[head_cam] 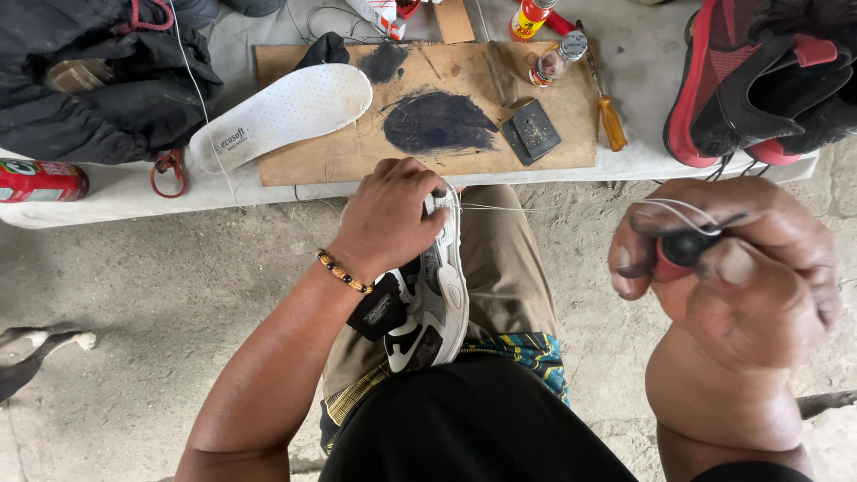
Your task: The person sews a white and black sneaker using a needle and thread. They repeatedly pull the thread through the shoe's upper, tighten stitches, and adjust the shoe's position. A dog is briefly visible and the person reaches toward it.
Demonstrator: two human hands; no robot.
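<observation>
Left hand (393, 214) clamps down over the toe of the grey-and-white sneaker (433, 303), pinning it on the thigh so it can't twist against the pull. Right hand (728, 268) is fisted around a red-and-black tool handle (683, 250), raised off to the side, white thread (536, 208) wrapped over its fingers and drawn taut back to the shoe (that tension looks like the point of the wide spread). Beyond the knees, a stained wooden board (357, 147) on a low cloth-covered bench, a white insole (286, 112) across it, a yellow-handled screwdriver (611, 120), a red-and-black shoe (759, 80). Bare concrete floor (134, 286) below.
</observation>
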